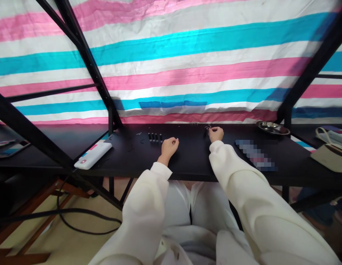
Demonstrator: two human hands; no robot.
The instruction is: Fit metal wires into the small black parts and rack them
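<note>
My left hand (170, 148) rests at the front middle of the black table (138, 158), fingers curled with thumb and fingertips close together; whether anything is between them is too small to see. Just left of it stand several small dark cylinders with paler bottoms (155, 137), upright in a row. Further right and back, my right hand (216, 134) is pinched closed beside a small dark upright piece (206, 131). Thin pale curled bits (208, 127) show at its fingertips. What exactly the right fingers grip is hidden.
A white power bank (93, 156) lies at the left beside a black metal post. On the right are a shiny metal dish (273, 128) and a blurred-out flat object (253, 154). Small loose bits (193, 124) lie along the back edge, before a striped sheet (187, 77).
</note>
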